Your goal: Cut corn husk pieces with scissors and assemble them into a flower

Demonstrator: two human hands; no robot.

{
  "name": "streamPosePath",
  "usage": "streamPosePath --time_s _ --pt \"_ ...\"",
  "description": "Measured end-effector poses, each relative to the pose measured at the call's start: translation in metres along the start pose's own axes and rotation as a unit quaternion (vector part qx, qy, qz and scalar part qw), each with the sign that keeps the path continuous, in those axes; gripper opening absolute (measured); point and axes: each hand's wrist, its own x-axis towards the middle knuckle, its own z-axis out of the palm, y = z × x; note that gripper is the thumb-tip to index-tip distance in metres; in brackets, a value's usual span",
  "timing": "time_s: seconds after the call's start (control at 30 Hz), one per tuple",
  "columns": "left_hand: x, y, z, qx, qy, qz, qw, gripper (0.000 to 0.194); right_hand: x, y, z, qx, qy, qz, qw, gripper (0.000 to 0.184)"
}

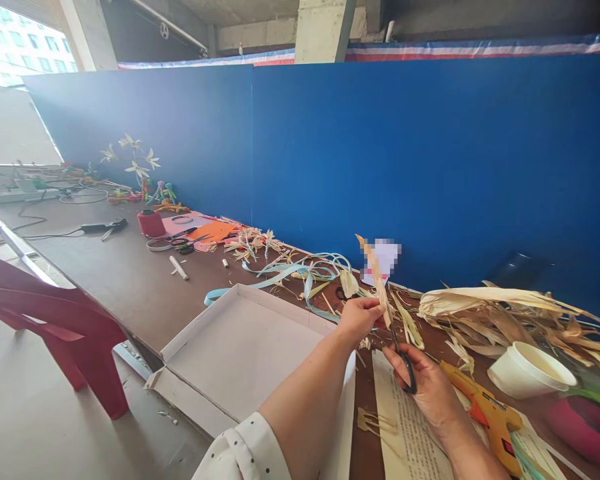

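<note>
My left hand [361,321] pinches a strip of dry corn husk [379,280], which points upward and has an orange-brown tip. Just below it, my right hand [427,383] is closed around the black handles of a pair of scissors [408,375]. The scissor blades point up towards the lower end of the husk, close to my left fingers; whether they are cutting it I cannot tell. Near my right forearm lies a yellow glue gun [497,417] on printed paper [397,407]. More dried husks [490,303] are heaped to the right.
An open white box lid [250,353] lies left of my arms. A cream cup [530,370] and a pink round container [585,427] stand at right. Blue ribbon [285,272], a red thread spool [151,223] and other scissors [186,245] lie further left. A blue partition [380,147] runs behind the table.
</note>
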Motion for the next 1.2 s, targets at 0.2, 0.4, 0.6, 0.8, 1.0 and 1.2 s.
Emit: streamPosePath --time_s 0.2,0.4,0.6,0.8,1.0,1.2 --pt "-0.001 0.001 0.0 -0.016 -0.025 -0.004 1.0 0.029 0.002 0.005 -0.003 -0.002 0.008 -0.005 1.0 0.031" --pt "-0.005 0.005 0.002 -0.041 -0.04 -0.036 0.998 0.029 0.003 0.006 -0.004 -0.023 0.016 -0.017 0.999 0.031" --pt "-0.006 0.008 0.002 -0.048 -0.009 -0.056 0.997 0.03 0.001 -0.002 -0.001 -0.04 0.028 -0.025 0.998 0.029" --pt "-0.006 0.008 0.003 -0.041 0.008 -0.061 0.997 0.028 -0.001 -0.006 0.0 -0.061 0.041 -0.029 0.997 0.03" --pt "-0.006 0.01 0.003 -0.059 0.013 -0.069 0.996 0.024 -0.003 -0.014 0.006 -0.089 0.047 -0.032 0.994 0.031" --pt "-0.007 0.002 0.005 -0.04 -0.019 -0.087 0.995 0.022 -0.003 -0.014 0.005 -0.058 0.052 -0.028 0.997 0.031"
